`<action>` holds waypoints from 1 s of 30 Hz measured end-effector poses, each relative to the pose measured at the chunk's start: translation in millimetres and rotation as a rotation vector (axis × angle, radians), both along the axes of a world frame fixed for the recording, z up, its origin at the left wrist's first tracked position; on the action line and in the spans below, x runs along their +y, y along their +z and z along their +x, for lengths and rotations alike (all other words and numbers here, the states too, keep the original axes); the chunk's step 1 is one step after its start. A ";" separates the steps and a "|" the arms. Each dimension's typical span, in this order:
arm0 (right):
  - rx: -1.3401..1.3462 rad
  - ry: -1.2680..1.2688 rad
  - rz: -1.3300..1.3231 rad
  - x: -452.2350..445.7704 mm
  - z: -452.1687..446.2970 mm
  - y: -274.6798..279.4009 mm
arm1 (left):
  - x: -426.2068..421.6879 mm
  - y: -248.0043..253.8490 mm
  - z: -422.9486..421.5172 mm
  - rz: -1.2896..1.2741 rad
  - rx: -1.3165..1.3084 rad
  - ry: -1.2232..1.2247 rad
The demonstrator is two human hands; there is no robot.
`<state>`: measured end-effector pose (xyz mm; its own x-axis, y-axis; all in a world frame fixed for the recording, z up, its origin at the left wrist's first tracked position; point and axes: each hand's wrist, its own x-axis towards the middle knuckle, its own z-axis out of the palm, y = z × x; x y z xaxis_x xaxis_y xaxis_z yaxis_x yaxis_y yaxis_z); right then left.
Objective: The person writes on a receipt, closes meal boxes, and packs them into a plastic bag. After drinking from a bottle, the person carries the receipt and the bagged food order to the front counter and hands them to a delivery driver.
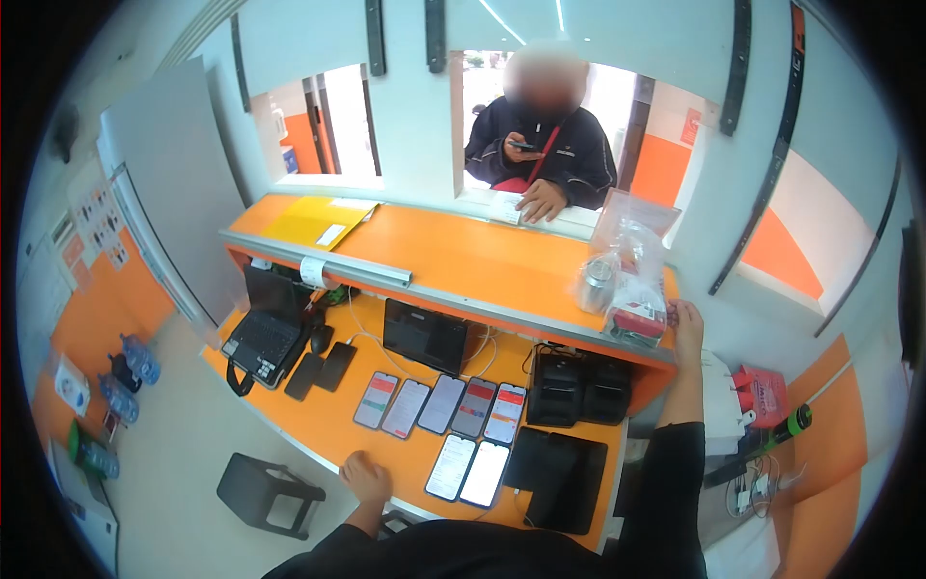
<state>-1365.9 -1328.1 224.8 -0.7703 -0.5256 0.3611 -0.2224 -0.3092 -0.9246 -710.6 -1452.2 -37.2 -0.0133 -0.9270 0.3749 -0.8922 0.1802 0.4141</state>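
Observation:
My left hand [365, 478] rests at the front edge of the orange desk [318, 425], fingers loosely spread and nothing in them. To its right lie several phones in two rows, among them a lit white-screen phone [450, 468]. My right hand [687, 326] touches the right end of the raised orange counter [482, 253], beside a red and white box [637, 317] in clear plastic. Its fingers are partly hidden, so their grip does not show. A silver can [596, 280] stands against that box. Near the desk's right end lies a black tablet [567, 482].
A person [540, 145] holding a phone stands behind the window. On the desk are a laptop [265, 333], a dark monitor [424, 336] and black card terminals [579, 388]. A yellow envelope [313, 222] lies on the counter. A black stool [268, 492] stands at left.

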 end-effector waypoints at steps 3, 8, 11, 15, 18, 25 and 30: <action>0.013 -0.007 0.006 0.9 1.6 1.1 | -2.1 -7.8 6.1 0.018 0.029 -0.013; -0.011 0.000 -0.006 0.6 2.1 0.9 | -16.4 1.2 -2.9 -0.045 0.323 0.057; -0.006 0.005 0.006 -0.8 -1.1 -1.7 | -25.8 61.0 -49.9 -0.279 0.394 -0.269; -0.009 0.004 0.003 -0.5 7.0 3.5 | -41.5 157.1 -138.6 -0.381 0.482 -0.676; 0.039 -0.021 0.033 -1.4 2.0 0.4 | -45.8 230.3 -210.9 -0.424 0.592 -0.952; 0.123 -0.076 0.088 -5.4 -5.3 -3.6 | -89.9 296.7 -365.4 -0.322 0.545 -1.190; 0.138 -0.105 0.156 0.0 -12.8 -2.2 | -111.2 291.3 -427.2 0.178 0.537 -1.298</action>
